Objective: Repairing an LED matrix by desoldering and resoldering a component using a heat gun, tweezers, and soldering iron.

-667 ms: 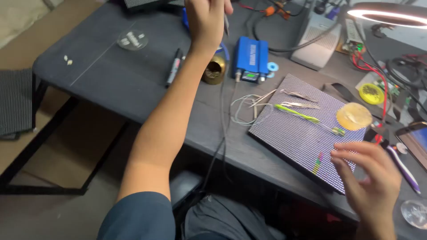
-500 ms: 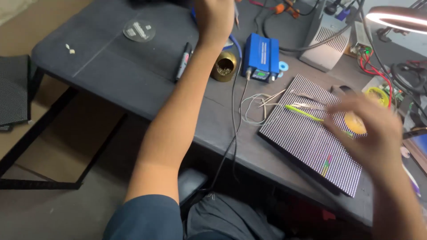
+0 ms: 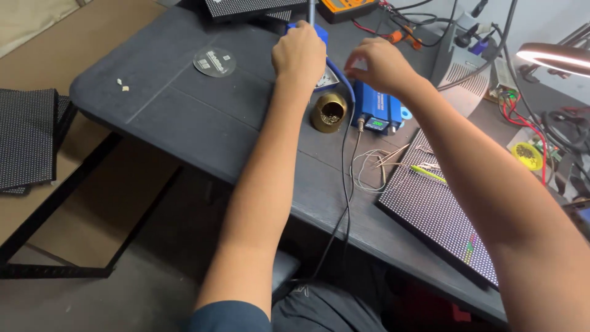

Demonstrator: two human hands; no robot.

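On the dark grey workbench, a blue-handled soldering iron was gripped upright in the closed left hand, just beyond a brass tip-cleaner pot, while the right hand, fingers curled but apparently empty, was held above the blue soldering station.

Two hands over the bench: left hand and right hand, both far. One blue soldering handle in the left grip. One blue soldering station, one brass tip-cleaner pot just left of it. One dotted panel near right, another dotted panel off the bench at far left. One round disc, two small white bits, one yellow round tub, one lamp.
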